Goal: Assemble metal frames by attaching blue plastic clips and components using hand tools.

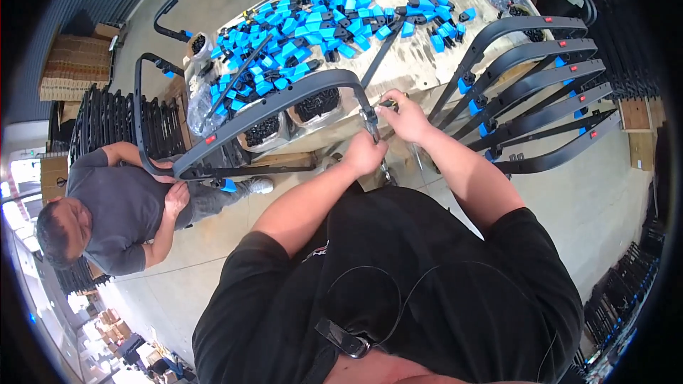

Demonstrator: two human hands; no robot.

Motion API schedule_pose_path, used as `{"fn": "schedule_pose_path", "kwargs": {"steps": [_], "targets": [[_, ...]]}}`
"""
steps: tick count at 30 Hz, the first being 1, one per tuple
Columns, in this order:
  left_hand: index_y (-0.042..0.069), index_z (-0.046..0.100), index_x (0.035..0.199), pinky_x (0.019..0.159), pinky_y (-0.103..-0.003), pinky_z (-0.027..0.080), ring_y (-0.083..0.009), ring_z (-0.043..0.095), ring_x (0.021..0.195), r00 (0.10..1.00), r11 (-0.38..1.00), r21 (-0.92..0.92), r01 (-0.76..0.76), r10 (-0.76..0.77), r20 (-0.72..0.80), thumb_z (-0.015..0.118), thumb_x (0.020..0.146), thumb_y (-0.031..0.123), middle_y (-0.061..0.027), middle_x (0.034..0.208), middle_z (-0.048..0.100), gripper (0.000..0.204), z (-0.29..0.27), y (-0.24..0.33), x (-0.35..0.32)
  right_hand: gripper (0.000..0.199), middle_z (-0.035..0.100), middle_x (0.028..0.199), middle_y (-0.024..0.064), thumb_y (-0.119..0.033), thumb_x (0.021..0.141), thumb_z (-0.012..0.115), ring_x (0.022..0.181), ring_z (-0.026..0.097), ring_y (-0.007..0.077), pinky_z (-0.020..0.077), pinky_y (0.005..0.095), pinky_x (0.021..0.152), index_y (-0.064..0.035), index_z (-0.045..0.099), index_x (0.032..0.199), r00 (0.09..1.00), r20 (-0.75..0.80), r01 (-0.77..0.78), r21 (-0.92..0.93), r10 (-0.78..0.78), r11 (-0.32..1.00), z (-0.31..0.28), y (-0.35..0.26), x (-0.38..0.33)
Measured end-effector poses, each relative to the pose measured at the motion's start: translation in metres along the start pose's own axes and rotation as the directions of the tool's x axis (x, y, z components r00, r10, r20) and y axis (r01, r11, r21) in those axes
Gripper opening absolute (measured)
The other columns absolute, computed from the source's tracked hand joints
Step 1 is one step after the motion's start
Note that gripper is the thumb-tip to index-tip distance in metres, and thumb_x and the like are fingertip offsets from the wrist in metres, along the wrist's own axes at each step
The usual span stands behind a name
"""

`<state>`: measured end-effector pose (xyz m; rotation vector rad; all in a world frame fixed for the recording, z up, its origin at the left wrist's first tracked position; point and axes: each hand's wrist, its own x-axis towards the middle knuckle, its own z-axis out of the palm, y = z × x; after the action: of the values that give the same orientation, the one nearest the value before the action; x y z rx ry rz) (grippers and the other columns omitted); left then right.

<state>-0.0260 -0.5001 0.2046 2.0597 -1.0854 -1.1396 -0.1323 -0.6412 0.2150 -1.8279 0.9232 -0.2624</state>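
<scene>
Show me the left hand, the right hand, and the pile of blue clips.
left hand (364, 153), head view, back of the hand
right hand (405, 119), head view, knuckles
pile of blue clips (320, 25), head view, middle of the heap

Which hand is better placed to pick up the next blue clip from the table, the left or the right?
Probably the right hand: it lies higher, at the table edge, nearest the blue clips. The left hand is lower, closed around the frame end, so it seems busy steadying it.

The person wears a black short-sleeved T-shirt (427, 277) with a small red-and-white mark on the left chest. A thin black cable (398, 291) loops across it to a clip (345, 340). Forearms are bare.
</scene>
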Motion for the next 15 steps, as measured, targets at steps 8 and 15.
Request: {"fn": "schedule_pose_path", "kwargs": {"steps": [8,15], "targets": [[0.005,0.063,0.093,0.047,-0.032,0.044,-0.0179,0.057,0.058,0.923,0.744,-0.553,0.376,-0.247,0.296,0.061,0.089,0.017,-0.0037,0.070,0.060,0.013,-0.022,0.021,-0.002,0.037,0.068,0.084,0.0136,-0.028,0.093,0.072,0.073,0.066,0.0232,0.0524,0.0384,0.070,-0.0122,0.058,0.123,0.996,-0.020,0.087,0.063,-0.086,0.994,0.002,0.010,-0.007],[0.000,0.061,0.095,0.081,-0.048,0.053,-0.0427,0.068,0.091,0.993,1.000,-0.008,0.016,-0.017,-0.115,0.062,0.087,0.026,-0.0255,0.090,0.070,0.028,0.014,-0.009,-0.001,0.068,0.067,0.095,0.0098,-0.029,0.089,0.076,0.082,0.064,0.0176,0.0528,0.0338,0.074,-0.0027,0.043,0.143,0.968,-0.198,-0.027,0.528,0.154,0.849,0.033,0.068,-0.011]]}}
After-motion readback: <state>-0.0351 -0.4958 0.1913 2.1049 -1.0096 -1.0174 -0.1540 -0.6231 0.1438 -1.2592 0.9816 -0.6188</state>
